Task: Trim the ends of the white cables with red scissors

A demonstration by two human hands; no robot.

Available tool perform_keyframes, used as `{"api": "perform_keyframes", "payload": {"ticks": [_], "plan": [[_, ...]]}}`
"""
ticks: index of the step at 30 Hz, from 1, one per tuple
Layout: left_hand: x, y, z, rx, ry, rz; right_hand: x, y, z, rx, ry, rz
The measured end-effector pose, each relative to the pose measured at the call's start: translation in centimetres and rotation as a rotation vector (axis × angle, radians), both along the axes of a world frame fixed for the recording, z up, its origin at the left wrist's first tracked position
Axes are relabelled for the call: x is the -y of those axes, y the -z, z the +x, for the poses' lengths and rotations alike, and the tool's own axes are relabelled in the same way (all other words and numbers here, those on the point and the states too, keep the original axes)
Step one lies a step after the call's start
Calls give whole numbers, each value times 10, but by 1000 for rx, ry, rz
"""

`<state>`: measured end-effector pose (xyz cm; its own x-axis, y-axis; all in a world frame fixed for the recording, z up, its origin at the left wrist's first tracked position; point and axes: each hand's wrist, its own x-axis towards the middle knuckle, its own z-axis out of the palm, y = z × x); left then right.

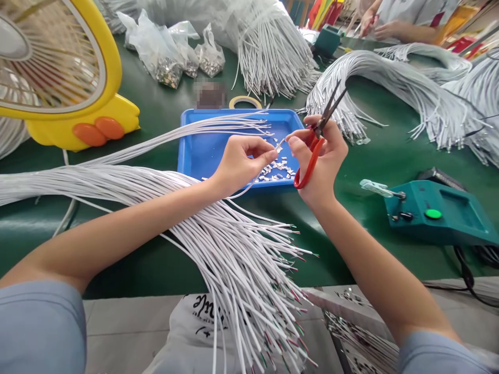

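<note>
Above the blue tray (191, 156), my left hand (244, 163) pinches a white cable (249, 188) near its stripped end. My right hand (323, 161) has red-handled scissors (310, 169) hooked in its fingers, blades pointing up and away. Its thumb and forefinger also meet at the cable's tip, where the fine wires are too small to make out. Small white pieces (278, 169) lie scattered in the tray. A few white cables (218, 124) rest across its back left. Below my left forearm spreads a thick bundle of white cables (234, 249) with coloured wire ends, hanging over the table edge.
A yellow fan (113, 67) stands at the left. Behind the tray are bags of small metal parts (167, 67), a roll of tape (245, 102) and more cable bundles (273, 52). A green device (440, 213) sits at right. Another person's hands (370, 23) work at the far side.
</note>
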<state>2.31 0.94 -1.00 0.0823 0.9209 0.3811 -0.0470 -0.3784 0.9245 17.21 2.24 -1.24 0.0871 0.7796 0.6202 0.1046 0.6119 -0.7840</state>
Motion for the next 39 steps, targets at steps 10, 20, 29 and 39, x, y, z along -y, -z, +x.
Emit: {"api": "perform_keyframes", "payload": {"ticks": [10,20,29,39], "plan": [[1,0,0,-67,-33,24,12,-5,-4,40,-39,-118],[1,0,0,-111,-69,54,10,-5,-3,43,-102,-120],[1,-2,1,-42,21,-13,8,-10,-1,23,-140,-127],[0,-3,0,-38,85,-31,5,-11,1,31,-177,-132]]}}
